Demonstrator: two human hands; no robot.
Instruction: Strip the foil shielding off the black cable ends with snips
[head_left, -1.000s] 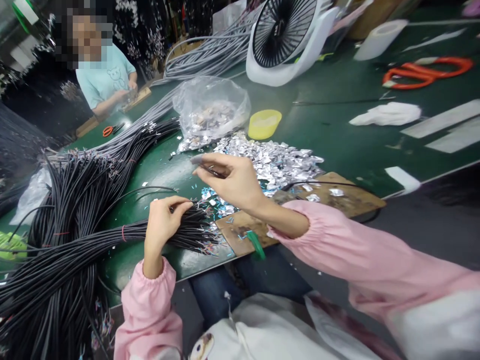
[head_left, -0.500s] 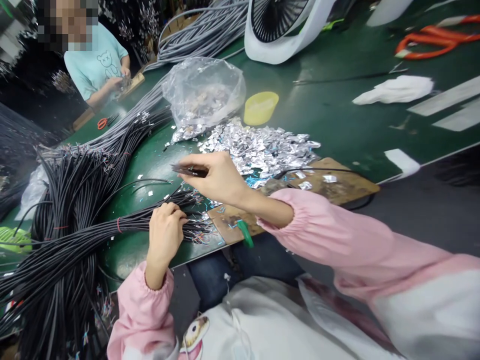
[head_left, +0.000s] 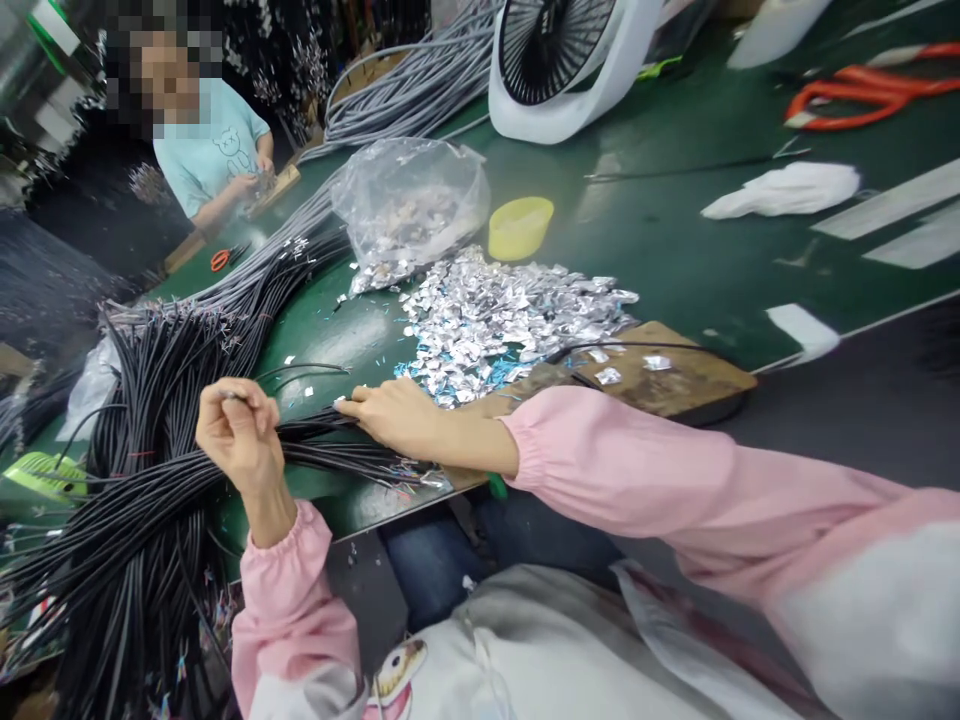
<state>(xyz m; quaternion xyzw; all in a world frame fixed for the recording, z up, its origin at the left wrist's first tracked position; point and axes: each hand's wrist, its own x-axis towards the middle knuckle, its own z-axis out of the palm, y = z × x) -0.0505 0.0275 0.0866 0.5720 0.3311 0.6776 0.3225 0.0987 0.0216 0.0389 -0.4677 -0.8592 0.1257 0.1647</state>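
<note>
My left hand [head_left: 241,432] is raised above the black cables, its thumb and fingers pinched together. A small dark tip shows between them, too little to name. My right hand [head_left: 397,415] lies low over a bundle of thin black cables [head_left: 337,455], its fingertips close together at the cables. Whatever is under its palm is hidden. The bundle's stripped ends show fine coloured wires [head_left: 409,470] near the table edge. A larger heap of black cables [head_left: 135,400] hangs over the table's left side.
Silver foil scraps [head_left: 517,310] are piled beside a wooden board [head_left: 667,375]. Behind them are a clear plastic bag [head_left: 412,195], a yellow cup-like piece [head_left: 520,228] and a white fan [head_left: 570,110]. Orange-handled scissors [head_left: 847,98] lie at right. A person [head_left: 217,150] works across the table.
My left hand has moved left and up, off the bundle's end. My right hand has come down onto the cables; the dark, slim tool it held no longer shows clearly.
</note>
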